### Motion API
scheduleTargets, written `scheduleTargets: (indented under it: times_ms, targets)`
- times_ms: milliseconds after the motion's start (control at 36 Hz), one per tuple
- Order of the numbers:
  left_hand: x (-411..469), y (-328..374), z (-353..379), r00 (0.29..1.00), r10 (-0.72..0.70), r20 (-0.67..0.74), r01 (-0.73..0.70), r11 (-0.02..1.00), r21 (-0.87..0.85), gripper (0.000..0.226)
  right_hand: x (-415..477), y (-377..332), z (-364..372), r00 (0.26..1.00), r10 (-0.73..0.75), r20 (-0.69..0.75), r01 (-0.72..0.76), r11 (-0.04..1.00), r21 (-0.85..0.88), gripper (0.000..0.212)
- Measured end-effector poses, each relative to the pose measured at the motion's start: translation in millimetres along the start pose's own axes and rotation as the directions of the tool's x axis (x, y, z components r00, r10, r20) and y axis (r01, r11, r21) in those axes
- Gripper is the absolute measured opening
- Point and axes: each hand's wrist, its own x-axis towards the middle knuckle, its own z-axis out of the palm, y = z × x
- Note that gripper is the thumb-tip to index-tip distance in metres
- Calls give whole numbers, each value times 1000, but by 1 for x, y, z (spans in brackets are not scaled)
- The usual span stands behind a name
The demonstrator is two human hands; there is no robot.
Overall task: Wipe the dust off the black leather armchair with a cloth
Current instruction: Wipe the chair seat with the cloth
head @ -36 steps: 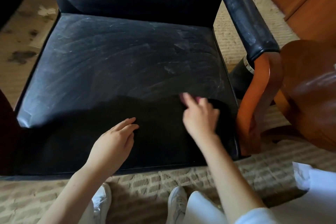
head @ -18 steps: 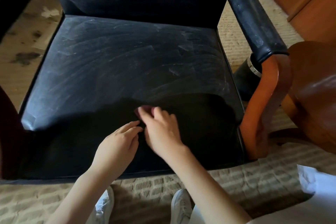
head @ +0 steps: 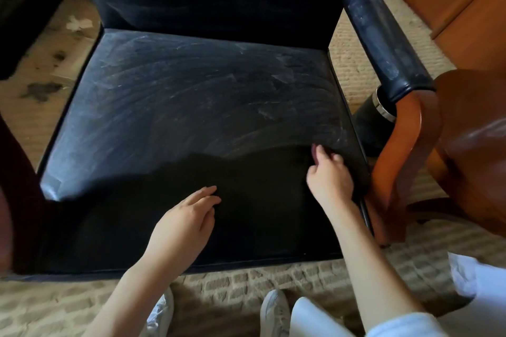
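a dusty black leather armchair (head: 191, 96) is seen from above. the left hand (head: 186, 216) is laid flat near the seat's 6 o'clock edge, fingers relaxed and grasping nothing. the right hand (head: 328, 175) is stretched to the seat's 4 o'clock, fingers curled round a dark cloth (head: 360, 175), whose outline is lost in shadow. both forearms are cut off at the bottom edge.

Woven beige rug (head: 246, 287) carries black leather armchair (head: 191, 107), black metal-rimmed cylinder (head: 367, 124) beside its armrest, brown wooden chair (head: 471, 145), white sneakers (head: 273, 314) near front edge.
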Motion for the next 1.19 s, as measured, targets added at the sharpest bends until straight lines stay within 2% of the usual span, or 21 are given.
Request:
scheduleTargets:
  times_ms: [83,194,333,389,444,528,556,611,694,806,917,972,1028,1111,1194]
  targets:
    - [2,-1,-3,1000,-16,16,17,999,-27,33,-19,-39,11,985,-172,28,172,985,3,56]
    - [2,-5,-9,1000,-14,-16,13,996,-84,30,-58,-93,29,906,-419,67,420,907,-7,59]
    - [-1,-13,-16,997,-55,-58,51,996,-74,30,-74,-113,29,817,-544,191,550,835,26,56]
    - [-4,-14,-21,997,-63,-51,60,996,-64,30,-68,-108,23,807,-554,203,563,826,19,55]
    - [-10,-17,-25,996,-78,-35,77,996,-38,31,-56,-94,16,849,-497,180,510,860,-26,55]
    - [-17,-25,-33,994,-108,-14,108,994,-5,33,-30,-64,5,963,-253,92,257,966,-24,54]
    - [-19,-28,-36,993,-119,-11,119,993,2,33,-25,-59,3,980,-178,85,178,984,5,53]
    - [-21,-33,-41,990,-138,-19,138,990,5,33,-24,-62,4,987,-122,106,122,993,6,54]
    - [-24,-37,-50,987,-157,-39,157,987,8,33,-39,-90,11,975,-185,123,187,982,-2,56]
    - [-33,-49,-60,982,-184,-40,185,983,15,32,-73,-142,26,912,-373,169,378,926,0,59]
    - [-47,-67,-66,965,-246,-89,245,969,-24,42,-128,-197,46,788,-581,205,589,808,23,61]
    - [-51,-73,-66,953,-293,-76,292,956,-25,33,-152,-214,56,701,-674,232,684,728,45,58]
    - [-54,-77,-64,943,-327,-67,325,945,-34,30,-162,-222,62,648,-726,230,741,671,31,54]
    - [-58,-77,-63,931,-355,-80,355,935,-15,37,-148,-217,60,674,-709,209,727,686,-17,55]
    - [-62,-75,-64,925,-373,-72,375,927,23,37,-115,-192,49,785,-604,139,616,784,-73,58]
